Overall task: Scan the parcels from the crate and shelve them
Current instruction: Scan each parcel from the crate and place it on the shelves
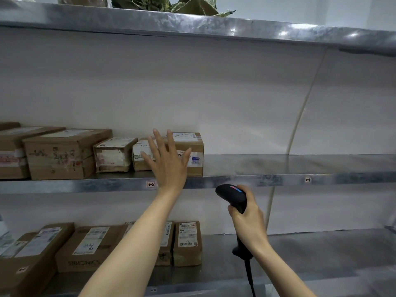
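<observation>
Head view: left hand (169, 162), fingers spread, in front of rightmost parcel (196, 145); right hand (249, 221) grips scanner (231, 193).

Your bare left hand (169, 161) and bare right hand (249, 221) carry on into a slender bare left forearm (137, 243) and right forearm (285, 273), uncovered down to the view's lower edge.

Brown boxes (64, 153) are lined up on the left of the middle shelf (289, 166), and the left hand (169, 161) is held open, fingers spread, in front of the last box (194, 144) on the right. A black scanner (232, 195) is gripped by the right hand (249, 219), nearer and further right. More boxes (90, 247) are laid on the left of the lower shelf (310, 249).
</observation>
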